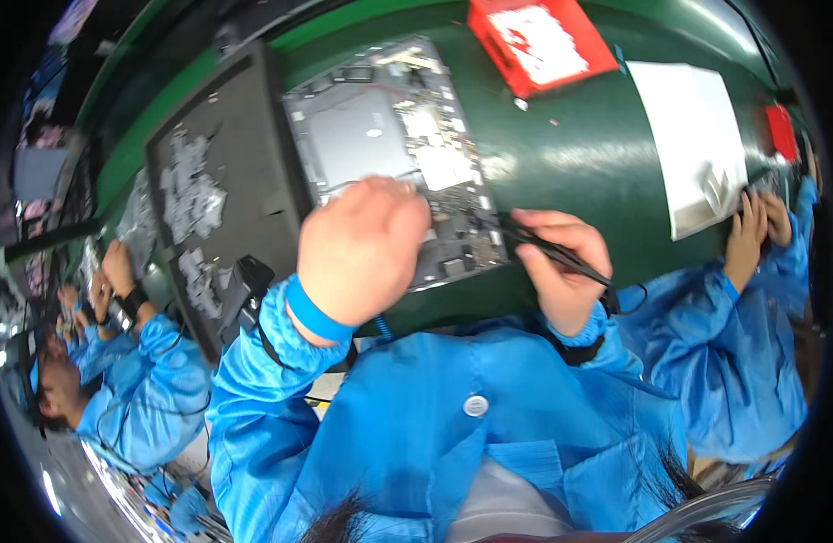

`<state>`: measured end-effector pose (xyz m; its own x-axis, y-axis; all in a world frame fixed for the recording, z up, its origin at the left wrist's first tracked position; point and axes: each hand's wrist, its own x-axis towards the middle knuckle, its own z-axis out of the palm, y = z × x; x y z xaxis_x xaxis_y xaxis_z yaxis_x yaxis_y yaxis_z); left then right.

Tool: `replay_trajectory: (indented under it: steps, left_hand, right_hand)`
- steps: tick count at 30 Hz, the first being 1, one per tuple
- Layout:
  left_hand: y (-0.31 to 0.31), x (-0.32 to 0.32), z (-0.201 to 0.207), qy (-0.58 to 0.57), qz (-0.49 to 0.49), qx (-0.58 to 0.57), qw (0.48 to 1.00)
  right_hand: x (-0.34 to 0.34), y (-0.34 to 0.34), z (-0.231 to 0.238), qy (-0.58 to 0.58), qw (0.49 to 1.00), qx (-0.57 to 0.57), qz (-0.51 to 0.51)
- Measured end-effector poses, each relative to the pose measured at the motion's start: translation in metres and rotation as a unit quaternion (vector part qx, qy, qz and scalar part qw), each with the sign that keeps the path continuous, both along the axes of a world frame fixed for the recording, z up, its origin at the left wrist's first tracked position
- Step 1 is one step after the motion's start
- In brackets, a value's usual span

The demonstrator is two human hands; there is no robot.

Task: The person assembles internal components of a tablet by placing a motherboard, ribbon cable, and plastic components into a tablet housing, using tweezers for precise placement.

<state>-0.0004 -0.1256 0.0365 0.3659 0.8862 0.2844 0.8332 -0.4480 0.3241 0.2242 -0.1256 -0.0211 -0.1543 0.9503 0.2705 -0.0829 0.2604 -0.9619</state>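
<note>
An open electronic device chassis, likely a laptop base, lies on the green bench with a grey battery-like panel and a board of small parts showing. My left hand rests over its near left part. Its fingers are curled, the tips out of sight beneath the hand, so anything they pinch is hidden. In my right hand are black tweezers, gripped between thumb and fingers. Their tips point left onto the chassis's near right edge. A blue band circles my left wrist.
Left of the chassis stands a dark tray holding several small grey pieces. At the back sits a red bin with white bits. A white sheet lies to the right, by a co-worker's hands. Another person works at left.
</note>
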Motion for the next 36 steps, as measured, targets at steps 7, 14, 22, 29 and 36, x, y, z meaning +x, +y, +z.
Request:
replay_trajectory:
  steps: [7,14,22,29,36]
  left_hand:
    - [0.031,-0.166,-0.014,0.107,0.383,0.067,0.915]
    - [0.037,-0.249,-0.057,0.195,0.382,-0.041,0.902]
    - [0.040,-0.245,-0.059,0.314,0.375,0.066,0.870]
    - [0.032,-0.277,-0.043,0.267,0.501,0.149,0.809]
    - [0.020,-0.282,-0.023,-0.291,0.431,0.095,0.849]
  right_hand:
    - [0.007,0.016,-0.006,0.025,0.999,-0.006,0.029]
    - [0.001,0.018,-0.016,0.022,0.999,-0.003,0.030]
    - [0.001,0.014,-0.018,-0.088,0.979,0.166,0.082]
    - [0.004,0.010,-0.019,-0.145,0.964,0.211,0.075]
    - [0.003,0.009,-0.024,-0.150,0.959,0.228,0.074]
